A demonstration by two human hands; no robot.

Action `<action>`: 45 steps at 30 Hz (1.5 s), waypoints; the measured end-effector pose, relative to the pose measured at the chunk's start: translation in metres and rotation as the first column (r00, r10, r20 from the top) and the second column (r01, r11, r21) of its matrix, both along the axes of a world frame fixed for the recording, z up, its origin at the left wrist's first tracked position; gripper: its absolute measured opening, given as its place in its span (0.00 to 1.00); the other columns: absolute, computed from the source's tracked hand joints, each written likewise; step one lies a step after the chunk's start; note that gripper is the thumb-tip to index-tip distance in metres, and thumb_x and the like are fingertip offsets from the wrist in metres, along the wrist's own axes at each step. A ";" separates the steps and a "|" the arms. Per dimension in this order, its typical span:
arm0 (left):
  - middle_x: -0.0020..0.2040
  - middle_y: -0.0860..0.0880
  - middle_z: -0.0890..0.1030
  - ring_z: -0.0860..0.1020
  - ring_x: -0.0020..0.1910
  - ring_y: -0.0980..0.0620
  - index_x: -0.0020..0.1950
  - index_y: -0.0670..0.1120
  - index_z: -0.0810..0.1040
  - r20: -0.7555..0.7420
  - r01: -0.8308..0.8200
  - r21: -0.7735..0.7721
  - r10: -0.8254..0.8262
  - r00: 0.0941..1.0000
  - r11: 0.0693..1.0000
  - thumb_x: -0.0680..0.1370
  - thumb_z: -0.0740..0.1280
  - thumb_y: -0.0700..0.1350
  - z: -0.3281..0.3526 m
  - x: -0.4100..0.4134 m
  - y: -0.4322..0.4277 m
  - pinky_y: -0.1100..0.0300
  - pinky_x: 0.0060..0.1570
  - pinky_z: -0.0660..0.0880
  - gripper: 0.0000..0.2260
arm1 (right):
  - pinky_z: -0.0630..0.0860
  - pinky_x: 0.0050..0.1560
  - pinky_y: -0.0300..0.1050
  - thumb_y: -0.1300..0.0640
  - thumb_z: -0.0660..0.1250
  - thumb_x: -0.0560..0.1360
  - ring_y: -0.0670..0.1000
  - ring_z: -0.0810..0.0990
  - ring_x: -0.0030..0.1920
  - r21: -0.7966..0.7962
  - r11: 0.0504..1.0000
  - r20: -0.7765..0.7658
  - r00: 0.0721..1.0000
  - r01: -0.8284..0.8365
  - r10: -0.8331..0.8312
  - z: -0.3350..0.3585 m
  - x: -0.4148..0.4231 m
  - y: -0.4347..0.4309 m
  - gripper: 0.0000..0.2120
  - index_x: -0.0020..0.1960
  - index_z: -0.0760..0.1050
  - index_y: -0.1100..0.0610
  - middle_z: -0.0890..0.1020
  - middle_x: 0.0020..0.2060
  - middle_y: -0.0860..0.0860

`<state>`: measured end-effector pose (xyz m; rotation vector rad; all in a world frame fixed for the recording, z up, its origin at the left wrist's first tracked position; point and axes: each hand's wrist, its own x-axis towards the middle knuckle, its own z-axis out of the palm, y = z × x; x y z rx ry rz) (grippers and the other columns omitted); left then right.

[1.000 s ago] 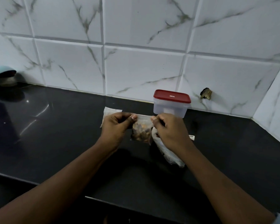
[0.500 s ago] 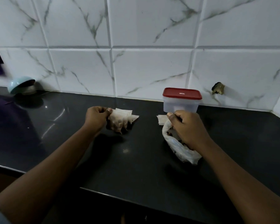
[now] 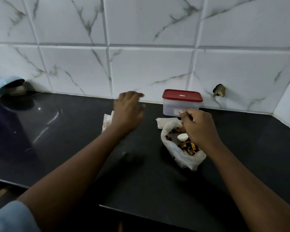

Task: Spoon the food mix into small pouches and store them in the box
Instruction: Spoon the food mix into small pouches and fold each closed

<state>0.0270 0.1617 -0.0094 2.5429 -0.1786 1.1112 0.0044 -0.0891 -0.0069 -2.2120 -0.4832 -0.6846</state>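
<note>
left hand spread, empty, over pouch | right hand curled on spoon, bowl inside mix bag for scooping | box behind right hand, lidded

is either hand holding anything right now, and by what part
The right hand grips the white spoon by its handle, bowl inside the bag. The left hand holds nothing.
</note>
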 end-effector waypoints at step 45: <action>0.39 0.53 0.85 0.82 0.38 0.58 0.75 0.53 0.71 0.094 0.229 -0.888 -0.330 0.939 0.399 0.77 0.76 0.40 -0.013 0.020 -0.055 0.63 0.39 0.76 0.29 | 0.75 0.46 0.37 0.55 0.68 0.81 0.43 0.78 0.46 -0.045 0.999 0.040 0.999 -0.007 0.009 -0.004 0.004 0.004 0.03 0.53 0.78 0.54 0.80 0.46 0.45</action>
